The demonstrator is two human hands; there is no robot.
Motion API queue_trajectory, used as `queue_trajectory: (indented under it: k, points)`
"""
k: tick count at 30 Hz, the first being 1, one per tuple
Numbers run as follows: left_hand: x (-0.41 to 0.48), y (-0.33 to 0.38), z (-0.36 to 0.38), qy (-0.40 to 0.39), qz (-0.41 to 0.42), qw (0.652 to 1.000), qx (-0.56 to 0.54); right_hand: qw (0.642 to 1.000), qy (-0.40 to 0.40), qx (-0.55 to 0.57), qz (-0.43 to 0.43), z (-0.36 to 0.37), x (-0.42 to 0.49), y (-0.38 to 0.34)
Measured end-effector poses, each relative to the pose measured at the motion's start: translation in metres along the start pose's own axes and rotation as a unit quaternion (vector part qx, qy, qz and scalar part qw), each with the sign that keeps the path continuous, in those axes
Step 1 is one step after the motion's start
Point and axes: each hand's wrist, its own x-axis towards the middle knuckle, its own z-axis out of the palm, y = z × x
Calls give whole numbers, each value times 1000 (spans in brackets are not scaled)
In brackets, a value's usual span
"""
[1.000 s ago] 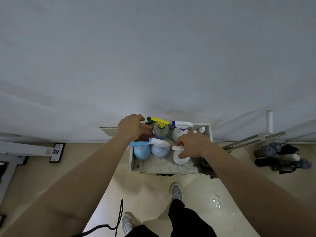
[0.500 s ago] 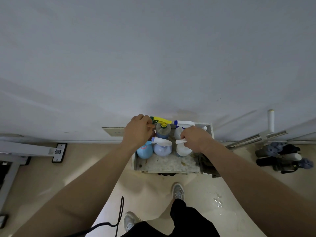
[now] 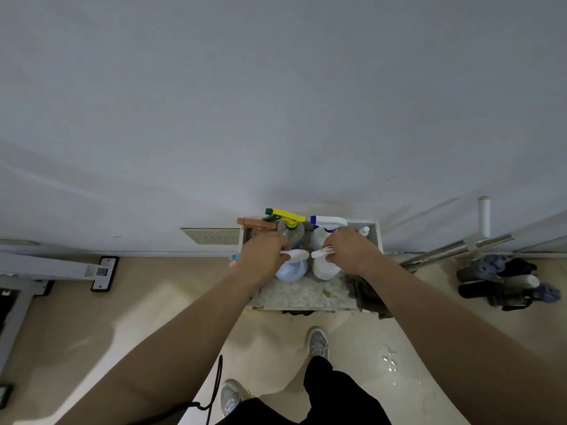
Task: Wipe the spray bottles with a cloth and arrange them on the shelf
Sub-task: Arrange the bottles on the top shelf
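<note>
Head view — two front-row bottles stand upright on the shelf (image 3: 303, 297), straight ahead of me and directly under the hands. My left hand (image 3: 264, 256) is curled round the white trigger head of the lilac bottle (image 3: 291, 269), and my right hand (image 3: 346, 250) grasps the trigger head of the white bottle (image 3: 325, 269). Both bodies have vertical long axes. The trigger heads lie crosswise, with nozzles facing each other, close but apart — I judge the next turn must keep them from clashing. Each hand is nearer its own bottle. Compared with a second ago, the left hand has left the brown bottle (image 3: 254, 223) in the back row for the lilac one, and the white bottle has moved back from the shelf's front edge into line beside it.
</note>
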Motion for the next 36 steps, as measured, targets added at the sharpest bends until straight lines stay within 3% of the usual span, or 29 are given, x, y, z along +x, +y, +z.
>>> queue_trajectory:
  k: [9, 11, 15, 18, 21, 24, 36]
  points:
    - [1, -6, -1, -7, -12, 1000, -7, 999, -30, 2, 14, -6, -10, -7]
    - [0, -8, -3, -12, -15, 999, -26, 999, -1, -29, 24, -8, -15, -8]
    - [-1, -20, -19, 108, -57, 991, -62, 985, 166, 35, -3, -26, -12, -17]
    - [1, -42, -33, 174, -84, 981, 14, 984, 172, 9, -46, -35, 8, -26]
    - [14, -65, -44, 64, -116, 991, 32, 991, 107, -47, -57, -40, 33, -43]
    - [25, -75, -45, -17, -97, 995, 5, 991, 75, -94, -64, -37, 57, -57]
    - [33, -84, -36, 4, -80, 990, 114, 982, 90, -148, -72, -31, 78, -69]
